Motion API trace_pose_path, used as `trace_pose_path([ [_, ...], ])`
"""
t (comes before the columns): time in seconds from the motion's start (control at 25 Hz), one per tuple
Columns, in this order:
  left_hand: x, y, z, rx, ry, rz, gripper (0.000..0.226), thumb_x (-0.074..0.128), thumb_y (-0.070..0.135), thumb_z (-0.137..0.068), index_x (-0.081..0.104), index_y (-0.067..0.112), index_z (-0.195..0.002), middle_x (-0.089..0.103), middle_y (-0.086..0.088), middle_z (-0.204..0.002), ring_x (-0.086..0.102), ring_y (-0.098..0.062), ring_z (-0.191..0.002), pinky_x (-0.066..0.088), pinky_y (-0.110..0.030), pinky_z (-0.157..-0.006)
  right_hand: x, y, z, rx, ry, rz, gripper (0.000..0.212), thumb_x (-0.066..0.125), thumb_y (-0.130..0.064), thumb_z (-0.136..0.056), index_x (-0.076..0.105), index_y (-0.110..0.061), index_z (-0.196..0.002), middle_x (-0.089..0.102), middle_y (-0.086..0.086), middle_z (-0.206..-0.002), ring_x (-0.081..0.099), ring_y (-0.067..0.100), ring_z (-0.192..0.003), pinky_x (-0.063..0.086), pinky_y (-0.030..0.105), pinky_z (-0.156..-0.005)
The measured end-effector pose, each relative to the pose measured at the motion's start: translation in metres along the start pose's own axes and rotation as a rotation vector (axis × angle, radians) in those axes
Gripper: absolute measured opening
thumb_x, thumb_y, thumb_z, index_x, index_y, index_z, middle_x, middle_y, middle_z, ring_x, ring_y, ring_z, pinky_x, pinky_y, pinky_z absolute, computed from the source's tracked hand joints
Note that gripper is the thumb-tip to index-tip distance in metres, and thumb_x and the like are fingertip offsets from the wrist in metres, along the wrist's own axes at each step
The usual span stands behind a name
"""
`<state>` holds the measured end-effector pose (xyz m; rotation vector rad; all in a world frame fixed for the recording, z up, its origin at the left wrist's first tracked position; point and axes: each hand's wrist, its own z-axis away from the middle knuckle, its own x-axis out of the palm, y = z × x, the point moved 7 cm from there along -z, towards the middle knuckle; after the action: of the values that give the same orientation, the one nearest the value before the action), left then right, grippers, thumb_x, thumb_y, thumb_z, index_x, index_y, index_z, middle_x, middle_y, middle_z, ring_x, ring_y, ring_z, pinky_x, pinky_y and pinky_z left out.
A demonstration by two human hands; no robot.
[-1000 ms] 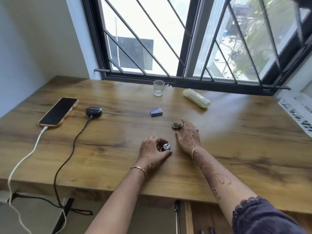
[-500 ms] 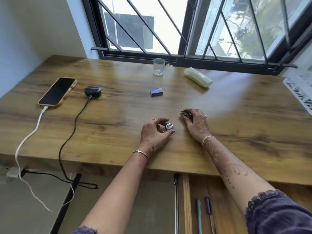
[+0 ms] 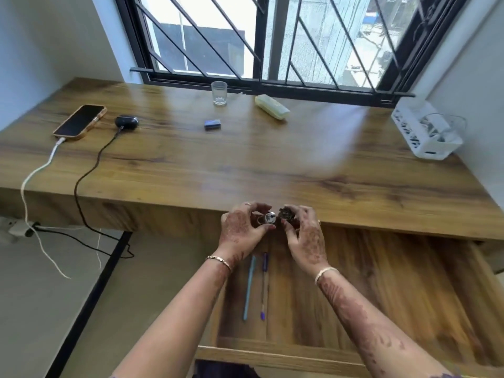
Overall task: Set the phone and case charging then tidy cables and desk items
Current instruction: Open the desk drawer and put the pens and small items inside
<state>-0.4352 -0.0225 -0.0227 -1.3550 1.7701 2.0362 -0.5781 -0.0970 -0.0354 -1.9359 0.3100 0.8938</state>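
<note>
A phone (image 3: 79,121) in an orange case lies at the desk's left with a white cable (image 3: 34,173) plugged in. Beside it sits a dark earbud case (image 3: 126,122) with a black cable (image 3: 87,170) attached. My left hand (image 3: 243,229) pinches a small silver ring-like item (image 3: 269,217) above the open drawer (image 3: 368,290). Close beside it, my right hand (image 3: 302,234) grips a small dark ornament (image 3: 285,213). Both hands hover at the desk's front edge.
Two pens (image 3: 256,285) lie in the drawer. On the desk stand a glass (image 3: 219,93), a pale yellow case (image 3: 272,107) and a small blue box (image 3: 212,124). A white basket (image 3: 425,132) sits at the right. Cables hang off the left edge to a plug (image 3: 20,227).
Both hands lifted their small items off the desk and drew back over the open drawer. The view tilted down, showing more of the drawer.
</note>
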Motion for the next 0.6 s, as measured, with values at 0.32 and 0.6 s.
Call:
trace_pose_path([
  [0.32, 0.057, 0.001, 0.057, -0.02, -0.12, -0.034, 0.035, 0.081, 0.023, -0.071, 0.071, 0.03, -0.104, 0.066, 0.01, -0.101, 0.058, -0.008, -0.09, 0.048, -0.021, -0.085, -0.023, 0.065, 0.057, 0.043, -0.171, 0.154, 0.032, 0.071, -0.025, -0.08, 0.067, -0.026, -0.112, 0.063, -0.004, -0.104, 0.057, 0.017, -0.099, 0.035, 0.019, -0.09],
  [0.6, 0.104, -0.03, 0.06, -0.116, -0.34, -0.234, 0.039, 0.073, 0.028, -0.08, 0.063, 0.024, -0.118, 0.06, 0.0, -0.121, 0.046, -0.02, -0.121, 0.036, -0.029, -0.105, 0.0, 0.102, 0.072, 0.166, -0.342, 0.248, 0.038, 0.069, -0.032, -0.083, 0.064, -0.023, -0.12, 0.06, 0.0, -0.126, 0.045, 0.023, -0.126, 0.026, 0.027, -0.11],
])
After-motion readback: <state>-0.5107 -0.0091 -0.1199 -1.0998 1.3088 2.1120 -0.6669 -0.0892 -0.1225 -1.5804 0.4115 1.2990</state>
